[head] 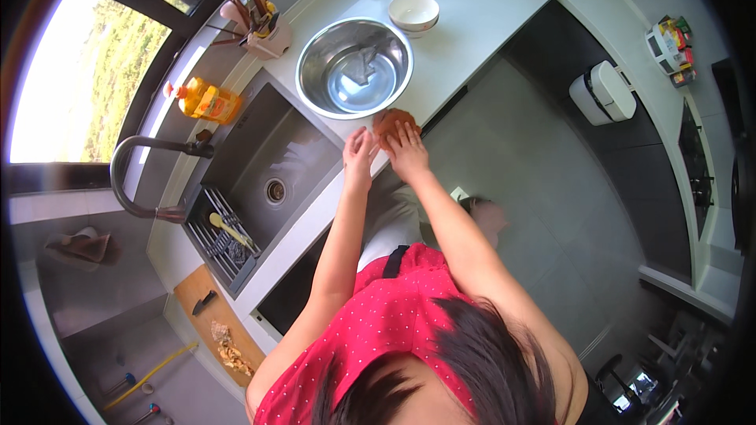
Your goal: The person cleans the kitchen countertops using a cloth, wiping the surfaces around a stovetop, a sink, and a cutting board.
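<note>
My right hand (409, 152) lies with spread fingers on a reddish-brown cloth (394, 125), bunched on the white countertop near its front edge. Just left of the cloth, my left hand (359, 150) is raised with its fingers slightly bent, and nothing shows in it. Beyond both hands stands a large stainless steel bowl (304, 79) with a crumpled greyish piece (363, 66) inside; whether it is an object or a reflection I cannot tell. A small white bowl (413, 10) sits behind the steel one, to the right.
Left of my arms is a grey sink (295, 156) with a curved faucet (118, 171) and a drying rack (221, 239). An orange soap bottle (209, 101) and a utensil holder (269, 41) stand behind it. A knife (204, 303) rests on a wooden cutting board (192, 286).
</note>
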A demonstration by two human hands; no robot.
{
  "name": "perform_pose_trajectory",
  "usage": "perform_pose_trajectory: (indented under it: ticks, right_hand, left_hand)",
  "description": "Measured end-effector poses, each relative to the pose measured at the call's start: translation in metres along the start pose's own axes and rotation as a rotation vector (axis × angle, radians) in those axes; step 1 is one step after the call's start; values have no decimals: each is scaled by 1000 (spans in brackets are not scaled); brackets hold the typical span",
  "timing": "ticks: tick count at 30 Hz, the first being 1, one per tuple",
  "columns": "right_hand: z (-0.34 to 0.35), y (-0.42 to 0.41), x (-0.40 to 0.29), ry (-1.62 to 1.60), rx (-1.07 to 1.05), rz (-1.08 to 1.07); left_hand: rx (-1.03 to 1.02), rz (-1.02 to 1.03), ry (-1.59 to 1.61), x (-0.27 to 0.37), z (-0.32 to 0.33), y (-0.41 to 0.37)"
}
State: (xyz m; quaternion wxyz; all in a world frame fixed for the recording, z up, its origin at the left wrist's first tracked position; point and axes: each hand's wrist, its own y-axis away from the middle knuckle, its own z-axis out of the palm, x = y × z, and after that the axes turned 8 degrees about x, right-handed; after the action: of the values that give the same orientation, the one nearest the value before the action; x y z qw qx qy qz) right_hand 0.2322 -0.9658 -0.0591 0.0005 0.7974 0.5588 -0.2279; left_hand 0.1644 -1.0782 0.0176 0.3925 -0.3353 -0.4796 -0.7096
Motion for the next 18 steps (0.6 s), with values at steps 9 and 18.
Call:
perform_pose_trajectory:
  ticks: [9, 18]
  right_hand:
    - [-17, -55, 47, 64, -134, 135]
    - [-29, -129, 112, 135, -251, 206]
  left_hand:
    - [206, -47, 332, -5, 28, -57]
    - [312, -60, 257, 29, 22, -87]
